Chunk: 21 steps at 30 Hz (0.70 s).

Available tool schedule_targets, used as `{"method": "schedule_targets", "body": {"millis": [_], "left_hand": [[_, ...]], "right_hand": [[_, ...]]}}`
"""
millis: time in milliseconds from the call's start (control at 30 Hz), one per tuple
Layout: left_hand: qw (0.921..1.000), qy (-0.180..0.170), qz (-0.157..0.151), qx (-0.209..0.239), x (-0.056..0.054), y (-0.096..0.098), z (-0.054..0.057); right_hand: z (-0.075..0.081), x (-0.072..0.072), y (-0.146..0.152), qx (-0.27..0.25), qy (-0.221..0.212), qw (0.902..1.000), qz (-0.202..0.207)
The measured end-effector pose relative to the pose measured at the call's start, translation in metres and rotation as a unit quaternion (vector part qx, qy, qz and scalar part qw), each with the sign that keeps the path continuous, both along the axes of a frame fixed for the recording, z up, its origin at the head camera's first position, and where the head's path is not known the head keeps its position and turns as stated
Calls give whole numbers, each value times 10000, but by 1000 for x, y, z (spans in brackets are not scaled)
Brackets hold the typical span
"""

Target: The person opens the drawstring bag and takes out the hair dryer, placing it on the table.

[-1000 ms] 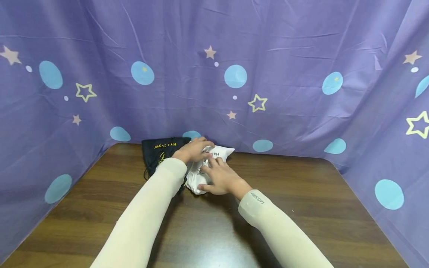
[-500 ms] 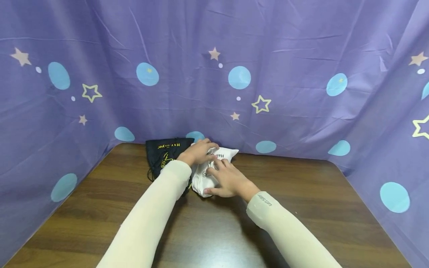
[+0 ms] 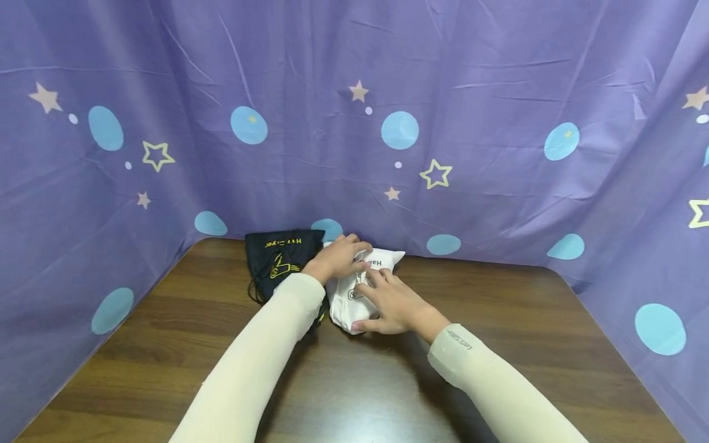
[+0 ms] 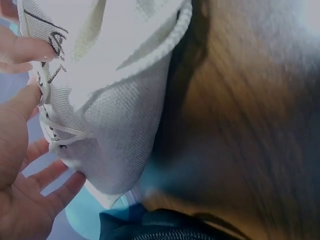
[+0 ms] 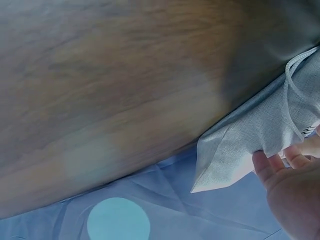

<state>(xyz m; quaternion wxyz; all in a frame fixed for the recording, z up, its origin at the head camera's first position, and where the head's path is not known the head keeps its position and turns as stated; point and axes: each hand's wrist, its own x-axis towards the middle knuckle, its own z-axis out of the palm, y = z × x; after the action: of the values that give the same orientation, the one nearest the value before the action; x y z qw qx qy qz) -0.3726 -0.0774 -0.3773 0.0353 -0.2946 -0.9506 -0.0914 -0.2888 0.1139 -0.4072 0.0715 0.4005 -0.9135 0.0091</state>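
A white drawstring bag (image 3: 344, 309) printed with "Hair" and more dark lettering lies near the back of the table. My left hand (image 3: 342, 257) grips its far left part, thumb and fingers spread around the fabric. From the near right, my right hand (image 3: 394, 306) holds the bag, thumb at its near end and fingers curved over the top. The left wrist view shows the white cord looped across the bag (image 4: 120, 130) and the left fingers at its edge. In the right wrist view, fingertips of the right hand (image 5: 295, 192) press into the cloth. The bag's contents are hidden.
Left of the white bag lies a black drawstring bag (image 3: 266, 264) with yellow "Hair Dryer" print, partly behind the left forearm. The brown wooden table (image 3: 498, 320) ends at a purple curtain (image 3: 471, 92) with stars and blue dots, which surrounds its back and sides.
Both hands and the white bag have shifted slightly right and nearer, away from the black bag. The head view has turned a little left.
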Motion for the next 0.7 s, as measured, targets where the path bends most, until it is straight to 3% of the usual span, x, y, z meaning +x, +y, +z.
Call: {"method": "schedule_targets", "body": {"millis": [200,433,700], "left_hand": [[9998,129,-51,-108,5,9,-2],[9994,186,132,-274,9,15,-8],[9993,279,-6,-248,16,25,-10]], "right_hand": [[0,6,12,-58,-89,9999,17],[0,12,22,-159,-140,9998,70],[-3,18,37,-370,8,9988,308]]}}
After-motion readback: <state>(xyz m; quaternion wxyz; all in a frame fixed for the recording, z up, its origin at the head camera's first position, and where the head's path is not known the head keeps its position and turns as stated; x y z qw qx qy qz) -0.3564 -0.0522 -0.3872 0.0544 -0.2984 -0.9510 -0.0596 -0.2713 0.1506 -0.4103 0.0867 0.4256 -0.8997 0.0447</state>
